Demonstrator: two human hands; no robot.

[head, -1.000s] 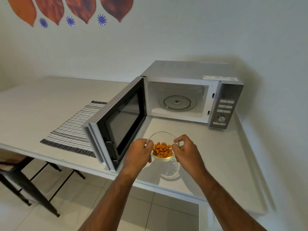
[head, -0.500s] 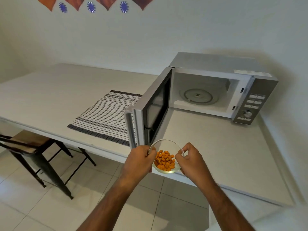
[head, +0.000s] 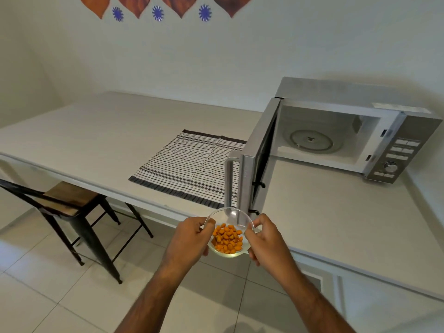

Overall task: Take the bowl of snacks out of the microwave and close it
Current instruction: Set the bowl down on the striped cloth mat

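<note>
Both hands up in front of the body, left hand (head: 189,239) and right hand (head: 266,239), each pinching one side of a clear glass bowl (head: 228,253) at the rim, thumbs over the edge, fingers curled beneath. Bowl held between them in the air, level, over the near edge of the pale counter (head: 336,224) and partly over the tiled floor (head: 60,296). Orange snacks (head: 227,237) heaped in the bottom of the bowl, well below the rim.

Just beyond the bowl, the edge of the microwave door (head: 247,179), swung wide open, handle on its outer side. Farther off, up and to the right of the right hand, the silver microwave (head: 384,131) against the wall, cavity empty, glass turntable (head: 311,140) lying flat inside, buttons and a dial down its right panel. Beyond the left hand, a striped placemat (head: 187,169) flat on the counter beside the door. Far left of the left hand, a wooden-seated stool (head: 69,200) with black legs tucked under the counter. High on the wall, brown leaf shapes and blue flower decals (head: 157,13).
</note>
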